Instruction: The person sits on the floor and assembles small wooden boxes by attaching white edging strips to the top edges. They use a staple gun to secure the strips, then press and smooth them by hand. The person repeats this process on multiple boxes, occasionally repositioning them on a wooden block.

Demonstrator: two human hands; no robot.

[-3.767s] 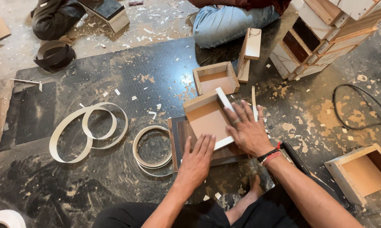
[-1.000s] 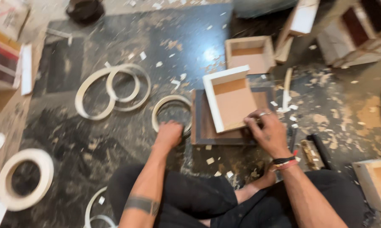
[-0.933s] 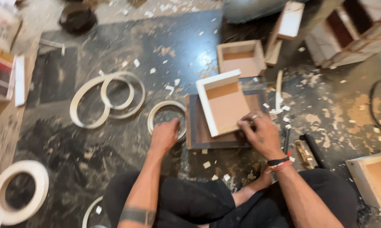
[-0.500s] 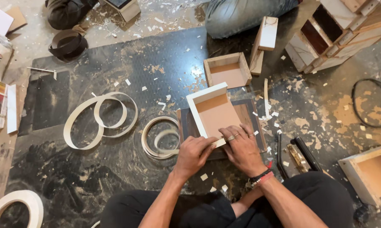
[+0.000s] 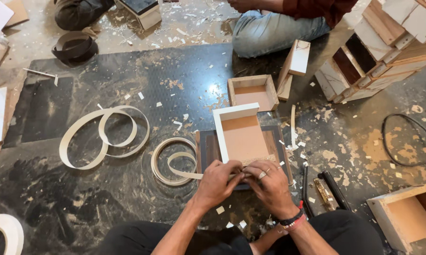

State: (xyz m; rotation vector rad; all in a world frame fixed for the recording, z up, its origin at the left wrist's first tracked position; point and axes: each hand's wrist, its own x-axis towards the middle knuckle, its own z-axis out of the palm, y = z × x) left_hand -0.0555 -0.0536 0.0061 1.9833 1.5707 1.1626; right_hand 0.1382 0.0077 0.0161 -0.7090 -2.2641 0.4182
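Observation:
A small open wooden box (image 5: pixel 243 137) with white-faced walls lies on a dark board (image 5: pixel 207 146) on the floor in front of me. My left hand (image 5: pixel 217 182) and my right hand (image 5: pixel 269 184) meet at the box's near edge, fingers pinched together. A white edge strip (image 5: pixel 187 175) runs from a loose coil (image 5: pixel 173 160) on the left into my left hand's fingers. Both hands hold the strip's end against that near edge; the end itself is hidden under my fingers.
Bigger loose strip loops (image 5: pixel 104 137) lie further left, a white roll (image 5: pixel 5 231) at bottom left. A second box (image 5: pixel 251 92) sits beyond, near another person's knee (image 5: pixel 274 30). Stacked drawers (image 5: pixel 373 52) stand top right, a box (image 5: pixel 406 217) bottom right, black tool (image 5: pixel 333 189), cable (image 5: pixel 406 141).
My left hand left the strip coil and came over to the box's near edge, bringing the strip end. Both hands now sit together there. The view has shifted.

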